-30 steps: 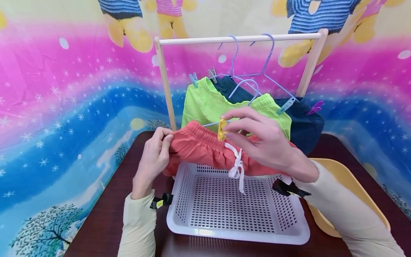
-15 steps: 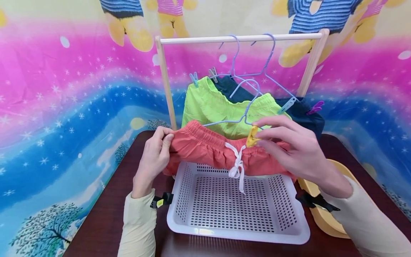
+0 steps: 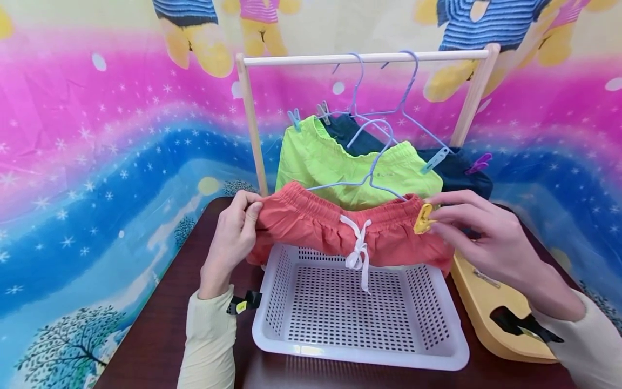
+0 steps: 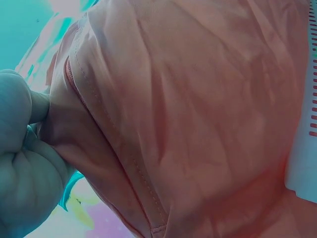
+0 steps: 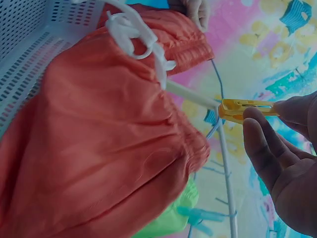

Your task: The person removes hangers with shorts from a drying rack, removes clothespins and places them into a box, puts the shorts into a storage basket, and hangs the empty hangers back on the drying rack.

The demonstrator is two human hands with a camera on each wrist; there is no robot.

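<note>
Red shorts (image 3: 311, 224) with a white drawstring bow (image 3: 357, 248) hang over the back of a white perforated basket (image 3: 359, 356). My left hand (image 3: 230, 237) pinches their left waistband corner between thumb and fingers; the left wrist view shows that hand (image 4: 29, 153) at the cloth's edge. Inside the waistband sits a lilac hanger (image 3: 373, 167), its hook standing free in front of the green shorts. Between thumb and fingertips my right hand (image 3: 491, 243) pinches a yellow clothespin (image 3: 424, 219) right beside the waistband's right corner. The right wrist view shows the clothespin (image 5: 247, 109) past the cloth's edge.
A wooden rack (image 3: 364, 58) behind bears lime green shorts (image 3: 335, 167) and dark blue shorts (image 3: 466, 183) on lilac hangers, clipped with clothespins (image 3: 434, 160). To the right lies a yellow tray (image 3: 500, 319) with a clothespin (image 3: 486, 279) in it. A patterned cloth backs the table.
My right hand has carried the yellow clothespin rightward, from the middle of the waistband to its right corner, uncovering the hanger. The left hand keeps its grip in place.
</note>
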